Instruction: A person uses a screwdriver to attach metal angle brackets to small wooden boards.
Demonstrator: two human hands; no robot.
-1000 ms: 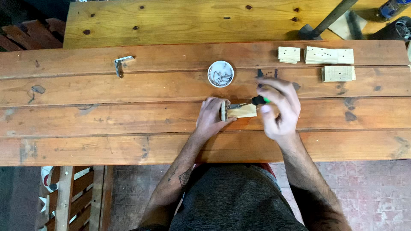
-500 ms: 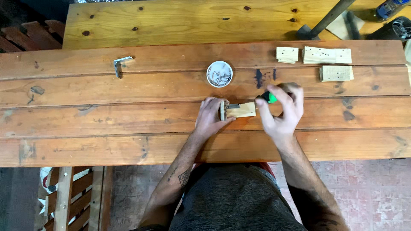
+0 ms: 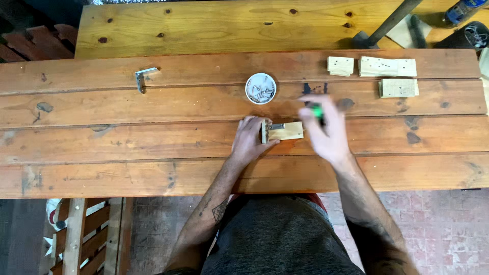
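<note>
A small pale wooden block [image 3: 286,131] with a metal bracket on it lies on the wooden workbench [image 3: 153,137]. My left hand [image 3: 251,138] presses against the block's left end and steadies it. My right hand [image 3: 326,130], blurred by motion, is closed around a green-handled tool [image 3: 317,109] just right of the block. Beyond the block stands a round white dish [image 3: 261,88] holding several screws.
A metal angle bracket [image 3: 143,77] lies at the far left of the bench. Three pale wooden blocks [image 3: 387,66] sit at the far right. A hammer handle [image 3: 389,23] and a dark can [image 3: 473,33] lie on the back plank.
My right hand has shifted right and back over the block with the green tool. My left hand stays on the block's left end.
</note>
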